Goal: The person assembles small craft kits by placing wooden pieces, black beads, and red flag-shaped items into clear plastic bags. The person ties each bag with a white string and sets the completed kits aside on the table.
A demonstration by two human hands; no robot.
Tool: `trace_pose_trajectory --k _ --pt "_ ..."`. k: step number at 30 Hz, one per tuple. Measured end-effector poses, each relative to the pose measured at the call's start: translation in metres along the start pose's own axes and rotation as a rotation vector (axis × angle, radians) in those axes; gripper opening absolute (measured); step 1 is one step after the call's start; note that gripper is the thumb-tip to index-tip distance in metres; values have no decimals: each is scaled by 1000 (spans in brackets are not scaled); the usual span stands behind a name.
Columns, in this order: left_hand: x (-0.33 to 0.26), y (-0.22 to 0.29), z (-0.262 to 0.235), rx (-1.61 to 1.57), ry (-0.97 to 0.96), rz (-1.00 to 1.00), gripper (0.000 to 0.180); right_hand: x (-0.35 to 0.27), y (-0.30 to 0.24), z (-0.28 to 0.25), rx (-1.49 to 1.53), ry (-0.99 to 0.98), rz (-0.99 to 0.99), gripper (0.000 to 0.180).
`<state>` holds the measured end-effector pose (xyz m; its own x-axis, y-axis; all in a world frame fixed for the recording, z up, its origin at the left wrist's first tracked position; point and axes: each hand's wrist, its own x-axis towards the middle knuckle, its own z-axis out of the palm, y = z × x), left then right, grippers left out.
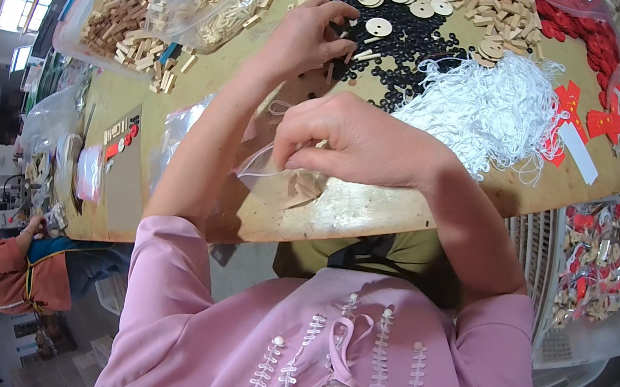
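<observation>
Holding on one side, open on the other: right grip (pixel 365 141) is curled closed near the front edge of the bench (pixel 382 210), seems to have hold of a white cord loop (pixel 257 173); whatever else is inside the fingers is hidden. Left grip (pixel 296 38) is farther back, thumb and fingers parted, nothing clearly held

Risks, my read: black beads (pixel 408 37) are tiny and packed tight, so left fingertips could take two or scatter some. Wooden sticks (pixel 365 56) lie right by the thumb, could get dragged in with a bead. Cord loop is slack, could snag on the left forearm. Right grip is close enough to the front edge that a slip could drop small parts off the bench. Right forearm passes just in front of the white cord heap (pixel 479 107), an elbow swing could pull strands loose

Positions: cord loop is at the right grip's left side, between it and the left forearm. Wooden pieces (pixel 302 190), apparently under clear film, lie just below the right grip, toward the front edge. Beads spread below and right of the left grip, mid-bench; pale wooden discs (pixel 373 25) sit among them and toward the back edge. Cord heap is right of the beads, red pieces (pixel 604 125) past it near the right edge
</observation>
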<state>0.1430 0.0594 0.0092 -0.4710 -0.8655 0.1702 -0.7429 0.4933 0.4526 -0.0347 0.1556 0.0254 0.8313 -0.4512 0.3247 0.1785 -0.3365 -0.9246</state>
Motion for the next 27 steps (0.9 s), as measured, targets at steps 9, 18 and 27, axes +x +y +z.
trace_pose_trajectory --k 9,18,27 --pt "25 8 24 27 -114 62 51 0 2 1 -82 44 -108 7" --pt "24 -1 16 -729 -184 -319 24 0 2 -1 -130 83 -63 7" --pt "6 14 6 -1388 -208 -869 40 0 2 -1 -78 63 2 10"
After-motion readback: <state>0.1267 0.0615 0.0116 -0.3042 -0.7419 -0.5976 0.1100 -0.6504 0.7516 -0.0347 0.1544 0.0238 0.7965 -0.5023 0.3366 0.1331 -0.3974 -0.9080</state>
